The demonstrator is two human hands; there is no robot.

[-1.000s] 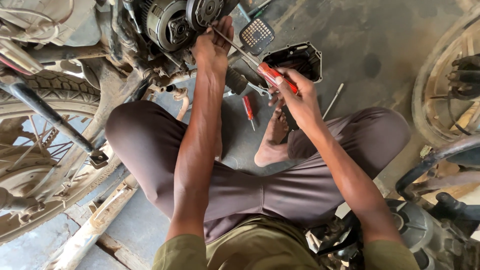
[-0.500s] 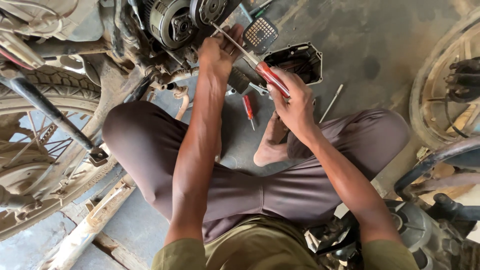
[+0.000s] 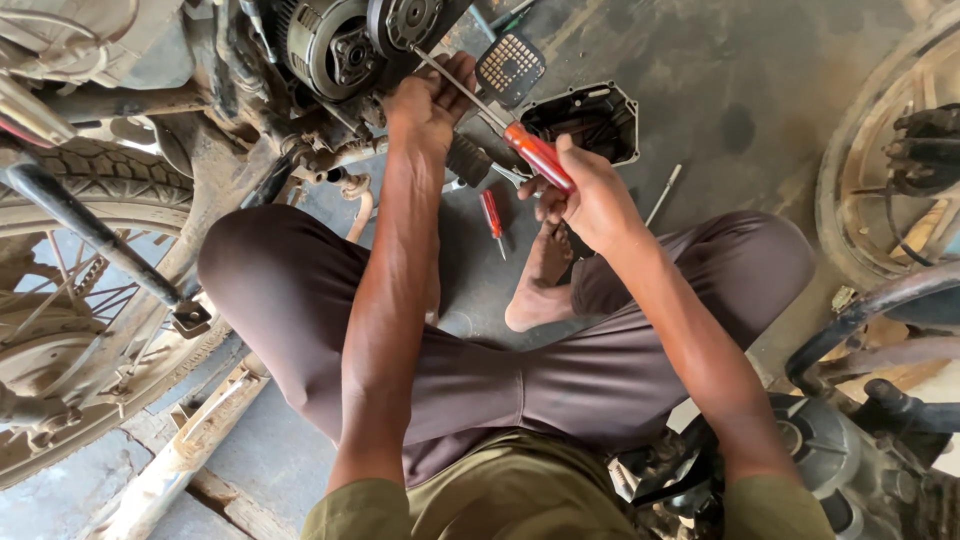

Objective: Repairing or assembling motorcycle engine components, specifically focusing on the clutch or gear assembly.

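Screwdriver [image 3: 537, 155] gripped by right hand [image 3: 590, 200], left hand [image 3: 430, 100] seemingly clasping engine [image 3: 340, 50], stained concrete floor [image 3: 740, 90]

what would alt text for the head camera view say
A seated person's right hand holds a red-handled screwdriver whose shaft points into an opened motorcycle engine, while the left hand rests at the engine beside the shaft. A second, smaller red screwdriver and a black cover lie on the concrete floor near a bare foot.
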